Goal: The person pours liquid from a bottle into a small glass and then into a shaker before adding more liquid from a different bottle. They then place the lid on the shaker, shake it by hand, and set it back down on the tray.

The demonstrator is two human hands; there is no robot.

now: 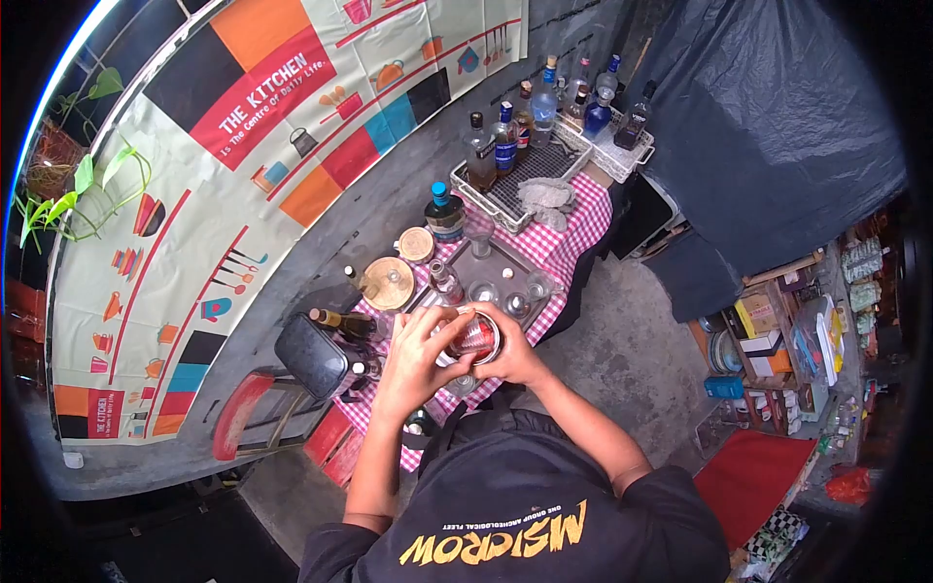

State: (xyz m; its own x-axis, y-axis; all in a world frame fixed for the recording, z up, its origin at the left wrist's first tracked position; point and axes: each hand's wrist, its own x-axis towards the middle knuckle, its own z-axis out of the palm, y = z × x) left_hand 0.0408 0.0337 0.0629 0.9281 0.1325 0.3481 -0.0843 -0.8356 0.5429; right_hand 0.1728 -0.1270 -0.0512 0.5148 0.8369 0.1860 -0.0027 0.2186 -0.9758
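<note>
Head view: grasping a round container, red within, just below the middle, and treating it as the dial's centre. Clasping it with the left hand at 9 o'clock and the right hand at 3 o'clock, bending the fingers of both about it. Facing a dark tray at 12 o'clock, with a stemmed glass on the far part and low glasses nearer. Meeting a clear bottle at 11, just beyond the left hand and standing in the way there; passing on to two round tan discs between 10 and 11 and a dark box at 9. Looking farther to a blue-capped bottle between 11 and 12, then a white-rimmed crate with several bottles and a grey cloth near 1. Standing at a bench under a pink-and-white checked tablecloth, partly hidden by the arms. Seeing a kitchen-print banner on the wall between 10 and 11, black sheeting at 2, grey floor and a crowded shelf at 3, a red mat at 4.
</note>
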